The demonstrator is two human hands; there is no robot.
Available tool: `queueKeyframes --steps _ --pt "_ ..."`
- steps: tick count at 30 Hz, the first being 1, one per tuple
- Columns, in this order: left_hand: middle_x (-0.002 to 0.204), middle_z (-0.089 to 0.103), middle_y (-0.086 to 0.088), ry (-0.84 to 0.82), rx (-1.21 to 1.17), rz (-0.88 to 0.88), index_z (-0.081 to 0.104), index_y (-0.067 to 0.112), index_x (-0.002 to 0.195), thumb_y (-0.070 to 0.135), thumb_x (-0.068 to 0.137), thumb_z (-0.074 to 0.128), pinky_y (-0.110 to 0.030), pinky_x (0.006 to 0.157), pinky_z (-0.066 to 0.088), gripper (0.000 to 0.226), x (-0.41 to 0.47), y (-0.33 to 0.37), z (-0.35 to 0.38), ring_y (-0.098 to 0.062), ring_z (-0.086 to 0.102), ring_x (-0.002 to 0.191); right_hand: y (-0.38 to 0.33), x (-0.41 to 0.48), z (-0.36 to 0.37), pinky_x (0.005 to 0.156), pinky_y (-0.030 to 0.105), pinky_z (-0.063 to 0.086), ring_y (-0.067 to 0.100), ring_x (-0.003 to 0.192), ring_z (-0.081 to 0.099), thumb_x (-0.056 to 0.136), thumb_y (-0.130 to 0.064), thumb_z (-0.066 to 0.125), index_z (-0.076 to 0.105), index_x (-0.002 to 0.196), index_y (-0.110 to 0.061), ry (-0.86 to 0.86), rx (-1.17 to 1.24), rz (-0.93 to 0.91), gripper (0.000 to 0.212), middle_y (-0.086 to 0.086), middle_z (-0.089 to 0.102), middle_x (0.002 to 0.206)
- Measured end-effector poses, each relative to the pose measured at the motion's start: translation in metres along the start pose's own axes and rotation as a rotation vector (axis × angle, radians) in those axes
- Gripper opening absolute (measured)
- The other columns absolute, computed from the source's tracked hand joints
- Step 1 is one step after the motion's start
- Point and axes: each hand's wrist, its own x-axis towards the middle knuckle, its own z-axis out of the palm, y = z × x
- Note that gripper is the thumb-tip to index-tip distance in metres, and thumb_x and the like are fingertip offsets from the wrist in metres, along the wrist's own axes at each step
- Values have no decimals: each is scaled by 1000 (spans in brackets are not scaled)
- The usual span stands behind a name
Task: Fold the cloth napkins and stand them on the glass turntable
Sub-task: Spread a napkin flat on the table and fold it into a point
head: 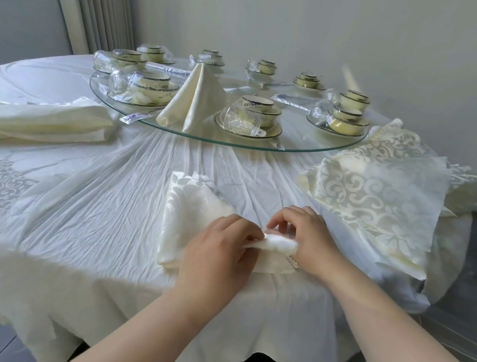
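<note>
Fingers (281,217) pinch napkin (188,214) fold — patterned cloths (374,198) right, turntable (315,143) beyond.

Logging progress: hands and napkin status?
Left hand, right hand pinching rolled edge of patterned napkin. One folded napkin standing on turntable. Wrapped dish sets crowd it.

A restaurant's banquet room, it seems: beyond the left hand (220,248) and right hand (310,239), a cloth-draped round table (117,170) carries a glass turntable (296,136) ringed with plastic-wrapped bowl sets (259,107).

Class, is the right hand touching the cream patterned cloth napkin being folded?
Touching. The head view shows the right hand pinching the rolled edge of the cream patterned cloth napkin.
</note>
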Motion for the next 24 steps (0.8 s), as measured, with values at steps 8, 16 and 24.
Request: queueKeyframes --steps 8,16,24 --pt "59 56 15 -146 194 56 60 27 61 44 69 46 -14 48 33 24 0 9 2 -4 55 53 -2 -1 -6 65 14 39 -1 62 52 91 -11 51 56 67 -24 117 498 209 27 -5 57 70" --pt "87 69 16 -474 -13 74 73 26 83 40 82 42 -19 65 49 34 -3 1 -18 -1 63 80 -38 -13 -5 74 8 34 4 100 51 95 -14 42 58 107 -19 60 204 79 21 -11 58 105" --pt "97 71 2 -176 93 107 73 14 90 30 80 45 -19 85 40 34 -2 -24 -50 -8 55 97 -35 -13 22 112 21 -3 4 140 9 74 -39 -3 33 138 -29 -73 -209 43 75 -11 18 151"
